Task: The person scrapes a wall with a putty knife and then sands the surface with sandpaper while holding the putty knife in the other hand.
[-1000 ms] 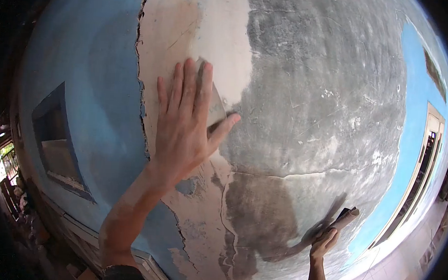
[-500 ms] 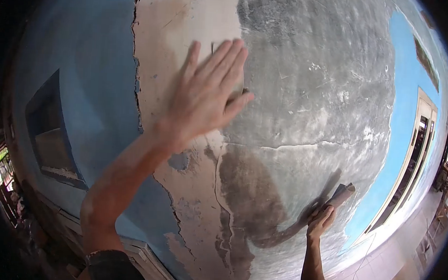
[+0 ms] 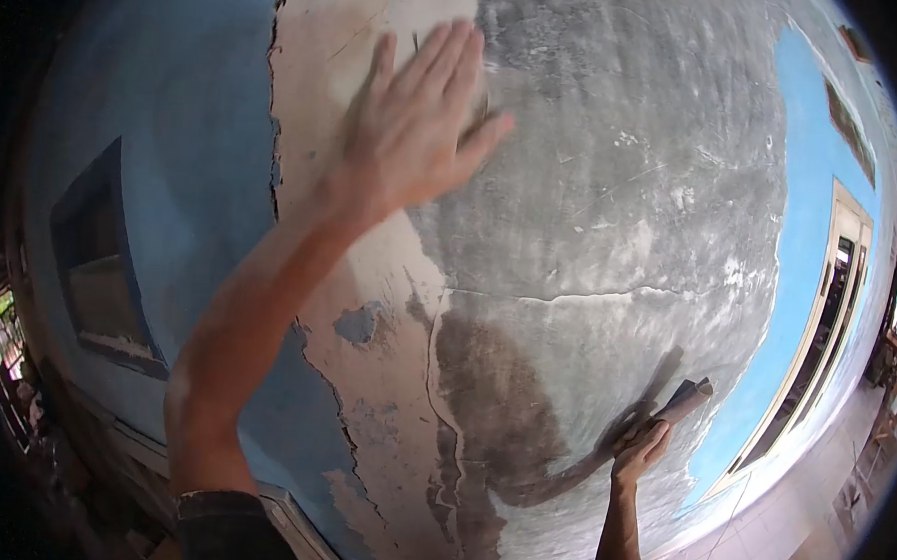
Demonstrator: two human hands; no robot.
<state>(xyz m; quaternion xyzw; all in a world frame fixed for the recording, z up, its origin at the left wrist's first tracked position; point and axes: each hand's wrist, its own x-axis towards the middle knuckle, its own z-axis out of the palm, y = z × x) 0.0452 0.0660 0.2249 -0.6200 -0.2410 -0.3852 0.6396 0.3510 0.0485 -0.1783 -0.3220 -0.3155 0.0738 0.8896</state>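
My left hand (image 3: 410, 118) lies flat on the wall with its fingers stretched out, over the line between pale filler (image 3: 321, 104) and grey plaster (image 3: 614, 167). A thin edge shows beside its fingers, perhaps a sheet under the palm; most of it is hidden, and the hand is slightly blurred. Lower right, my right hand (image 3: 642, 449) is closed around a curled sheet of sandpaper (image 3: 686, 398), brownish outside and dark inside. This hand is close to the grey plaster, where its shadow falls; whether it touches cannot be told.
Cracked blue paint (image 3: 203, 169) borders the filler on the left, with a dark window opening (image 3: 104, 265) beyond. A raised crack (image 3: 558, 297) crosses the plaster. At right are a blue strip (image 3: 810, 146), a pale window frame (image 3: 842, 217) and a tiled floor (image 3: 758, 524).
My left hand has slid up the wall, its fingers still stretched out. My right hand, with the curled sandpaper, has hardly moved.
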